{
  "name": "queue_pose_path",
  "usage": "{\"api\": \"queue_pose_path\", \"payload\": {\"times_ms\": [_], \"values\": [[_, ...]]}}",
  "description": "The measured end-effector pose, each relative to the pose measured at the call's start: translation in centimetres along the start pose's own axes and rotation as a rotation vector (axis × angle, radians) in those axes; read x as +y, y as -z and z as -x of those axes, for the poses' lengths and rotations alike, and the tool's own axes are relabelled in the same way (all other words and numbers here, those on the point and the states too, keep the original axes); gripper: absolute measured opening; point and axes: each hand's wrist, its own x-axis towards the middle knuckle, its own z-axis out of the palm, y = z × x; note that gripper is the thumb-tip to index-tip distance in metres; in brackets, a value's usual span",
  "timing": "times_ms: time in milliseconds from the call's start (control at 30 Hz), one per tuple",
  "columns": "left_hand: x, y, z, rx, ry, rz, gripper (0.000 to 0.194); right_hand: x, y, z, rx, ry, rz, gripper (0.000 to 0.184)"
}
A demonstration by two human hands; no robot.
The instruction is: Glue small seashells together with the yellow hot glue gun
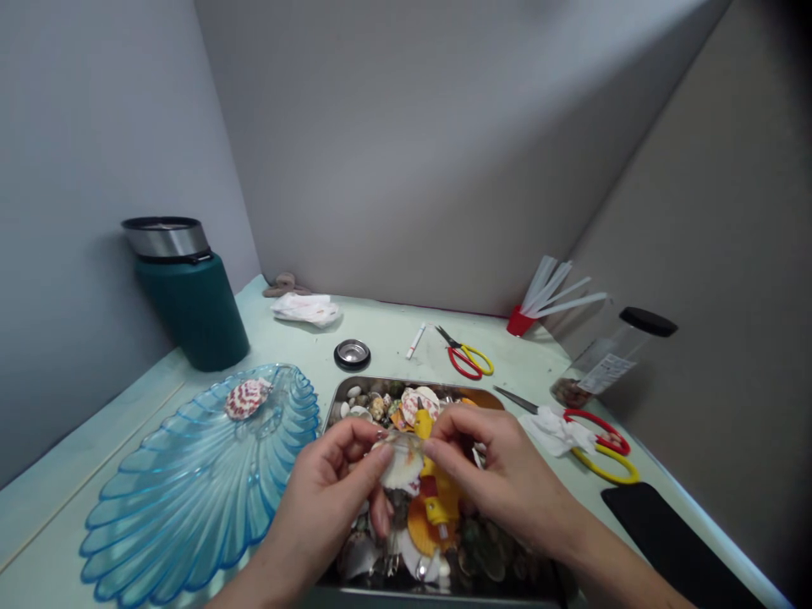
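A pale scallop shell (402, 472) with reddish-brown marks is held between my two hands, above the tray. My left hand (320, 486) pinches its left side between thumb and fingers. On the upper right edge, the thumb and fingers of my right hand (498, 457) are closed. Behind and below the shell, a yellow glue gun (447, 499) lies on a metal tray (342, 391) filled with assorted shells and small stones. An orange scallop shell (419, 526) sits under the glue gun. My hands hide part of the tray.
Left stand a blue shell-shaped glass dish (190, 499) bearing a speckled scallop shell (247, 397) and a green bottle (190, 309). Behind are a round lid (352, 354) and scissors (468, 357). Right are larger scissors (609, 444), a jar (596, 364) and a red cup of glue sticks (520, 322).
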Motion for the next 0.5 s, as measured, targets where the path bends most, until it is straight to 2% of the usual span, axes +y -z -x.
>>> {"api": "queue_pose_path", "payload": {"times_ms": [167,500], "values": [[-0.06,-0.04,0.16,-0.016,-0.012,-0.005,0.019,0.13,-0.15,0.15,0.043,0.045,0.058,0.018],[0.28,-0.03,0.28,-0.010,-0.127,-0.032,0.016,0.22,-0.68,0.47,0.135,0.164,0.146,0.020]]}}
